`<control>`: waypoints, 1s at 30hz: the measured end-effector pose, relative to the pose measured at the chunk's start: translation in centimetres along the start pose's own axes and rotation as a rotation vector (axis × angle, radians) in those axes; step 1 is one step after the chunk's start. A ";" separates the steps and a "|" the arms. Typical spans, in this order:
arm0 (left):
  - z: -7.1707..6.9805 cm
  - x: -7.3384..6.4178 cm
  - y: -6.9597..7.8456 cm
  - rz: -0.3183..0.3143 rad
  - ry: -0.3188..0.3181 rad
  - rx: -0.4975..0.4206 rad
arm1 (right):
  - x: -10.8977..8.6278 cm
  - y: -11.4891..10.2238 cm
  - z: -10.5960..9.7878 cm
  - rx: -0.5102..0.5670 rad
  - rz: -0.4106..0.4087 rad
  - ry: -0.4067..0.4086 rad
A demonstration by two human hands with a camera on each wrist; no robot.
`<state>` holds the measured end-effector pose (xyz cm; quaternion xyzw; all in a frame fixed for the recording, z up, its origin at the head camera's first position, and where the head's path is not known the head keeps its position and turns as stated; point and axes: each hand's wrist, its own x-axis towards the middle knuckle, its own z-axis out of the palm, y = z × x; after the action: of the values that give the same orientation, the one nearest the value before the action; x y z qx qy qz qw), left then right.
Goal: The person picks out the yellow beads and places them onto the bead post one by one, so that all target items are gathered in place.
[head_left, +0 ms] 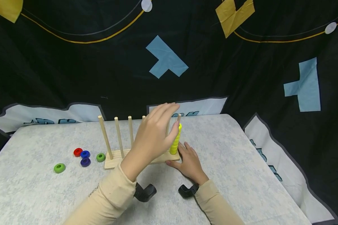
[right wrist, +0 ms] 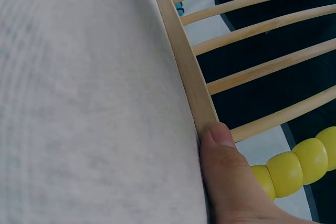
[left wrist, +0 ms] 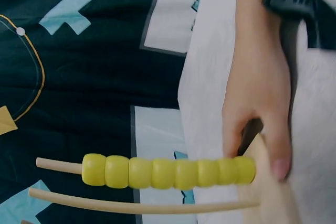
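A wooden peg rack [head_left: 112, 163] stands on the table with a row of upright pegs. Yellow beads [head_left: 175, 142] fill most of its rightmost peg, whose bare tip shows above them. My left hand [head_left: 157, 131] is raised in front of the rack, beside the top of that stack, fingers extended and thumb apart; its palm is hidden and nothing shows in it. At the rack's right end, my right hand [head_left: 190, 162] holds the base, thumb along the front edge, as the right wrist view also shows. The other pegs carry no beads where visible.
Left of the rack lie a red bead [head_left: 78, 152], two blue beads [head_left: 85, 162] and two green beads [head_left: 59, 168]. A pale cloth covers the table [head_left: 228, 175]. Behind it hangs a dark printed curtain [head_left: 115, 72]. Each wrist wears a black camera mount [head_left: 146, 193].
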<state>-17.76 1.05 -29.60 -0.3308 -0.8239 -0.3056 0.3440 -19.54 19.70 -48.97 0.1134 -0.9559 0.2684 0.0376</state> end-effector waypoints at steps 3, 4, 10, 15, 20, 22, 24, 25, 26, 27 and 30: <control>0.0 -1.4 0.7 -0.009 0.048 -0.041 | 0.0 0.1 0.0 -0.012 0.006 0.000; 0.1 -1.9 0.9 -0.018 0.057 -0.051 | 0.1 0.2 0.0 -0.019 0.005 0.002; 0.6 -4.4 1.6 -0.074 0.073 -0.067 | 0.0 0.4 0.0 -0.057 0.004 0.009; 1.0 -6.2 1.2 -0.126 0.076 -0.043 | -0.2 0.3 0.0 -0.028 0.008 0.003; 1.2 -7.6 0.5 -0.184 0.094 -0.038 | -0.2 0.2 0.0 -0.003 0.007 0.013; 1.2 -7.9 0.2 -0.191 0.105 -0.033 | -0.2 0.2 0.0 -0.003 0.007 0.013; 1.2 -8.1 0.0 -0.194 0.114 -0.019 | -0.1 0.2 0.1 -0.008 0.015 0.004; 1.1 -8.1 -0.1 -0.192 0.124 -0.010 | -0.1 0.2 0.0 -0.007 0.020 -0.001; 1.0 -8.2 -0.2 -0.195 0.124 0.000 | -0.1 0.1 0.0 -0.007 0.014 0.003; 0.9 -8.1 -0.2 -0.194 0.130 0.013 | -0.1 0.1 0.0 -0.006 0.016 0.001; 0.5 -8.1 -0.4 -0.212 0.122 0.056 | -0.1 0.1 -0.3 0.015 0.014 -0.007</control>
<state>-13.82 -1.54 -36.21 -0.2126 -0.8401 -0.3366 0.3684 -19.43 19.98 -48.84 0.1081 -0.9547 0.2754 0.0314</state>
